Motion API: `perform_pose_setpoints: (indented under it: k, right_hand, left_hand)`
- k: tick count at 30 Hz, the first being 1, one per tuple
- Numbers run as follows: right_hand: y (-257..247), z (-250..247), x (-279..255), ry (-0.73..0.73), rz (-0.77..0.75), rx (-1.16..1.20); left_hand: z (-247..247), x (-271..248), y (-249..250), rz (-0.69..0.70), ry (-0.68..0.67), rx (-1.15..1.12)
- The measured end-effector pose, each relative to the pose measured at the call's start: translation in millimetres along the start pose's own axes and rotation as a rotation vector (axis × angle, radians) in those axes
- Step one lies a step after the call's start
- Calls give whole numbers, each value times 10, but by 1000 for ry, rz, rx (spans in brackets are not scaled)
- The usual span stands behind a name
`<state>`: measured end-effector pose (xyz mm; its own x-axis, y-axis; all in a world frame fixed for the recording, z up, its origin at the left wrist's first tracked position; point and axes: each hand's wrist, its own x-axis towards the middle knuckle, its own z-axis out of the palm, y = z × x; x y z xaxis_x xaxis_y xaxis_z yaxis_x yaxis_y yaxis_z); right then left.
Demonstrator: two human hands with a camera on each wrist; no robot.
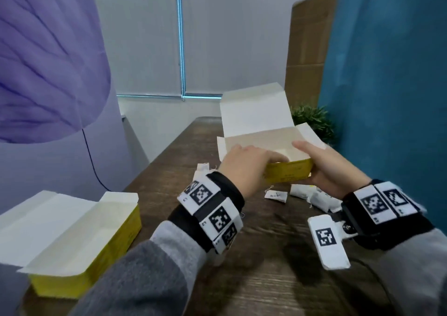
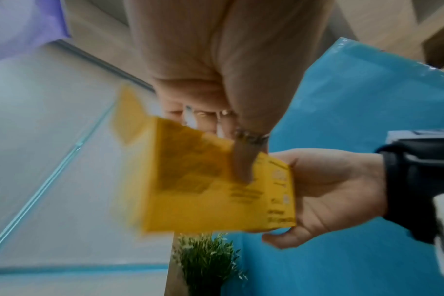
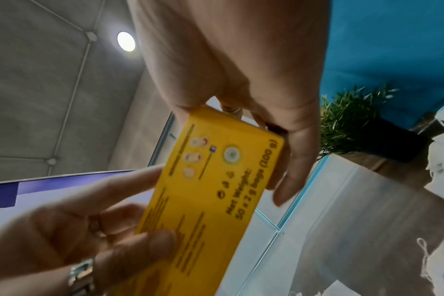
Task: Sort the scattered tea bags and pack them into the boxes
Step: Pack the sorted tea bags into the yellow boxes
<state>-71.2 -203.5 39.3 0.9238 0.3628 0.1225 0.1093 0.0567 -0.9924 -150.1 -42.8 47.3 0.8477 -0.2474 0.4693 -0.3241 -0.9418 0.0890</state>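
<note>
You hold one open box (image 1: 278,156) above the surface (image 1: 254,255), left hand (image 1: 246,165) and right hand (image 1: 331,168) gripping its ends. Tea bags (image 1: 312,197) lie scattered beneath; second box (image 1: 79,231) appears empty. Packing looks barely begun.

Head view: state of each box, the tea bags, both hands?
Held box: lid open, lifted off the table, gripped at both ends.
Second box: lid open, resting on the table.
Tea bags: loose on the table, unpacked.
Left hand: grips held box.
Right hand: grips held box.
</note>
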Motion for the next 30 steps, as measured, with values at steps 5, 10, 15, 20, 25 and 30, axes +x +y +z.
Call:
perform_pose_setpoints:
  k: [5, 10, 15, 20, 25, 30]
  right_hand:
    - [134, -174, -147, 63, 3, 263]
    - [191, -260, -251, 22, 56, 231]
    - [169, -514, -347, -102, 131, 94]
    - [225, -672, -331, -3, 136, 75]
    - [378, -683, -309, 54, 160, 167]
    - [457, -595, -309, 61, 51, 67]
  left_hand:
    - [264, -119, -178, -295, 282, -201]
    - [404, -76, -337, -424, 108, -1100]
    - [503, -25, -430, -394, -37, -1251]
    - [684, 37, -417, -340, -104, -1274]
    - [815, 44, -492, -271, -143, -1266]
    - [894, 61, -615, -217, -138, -1230]
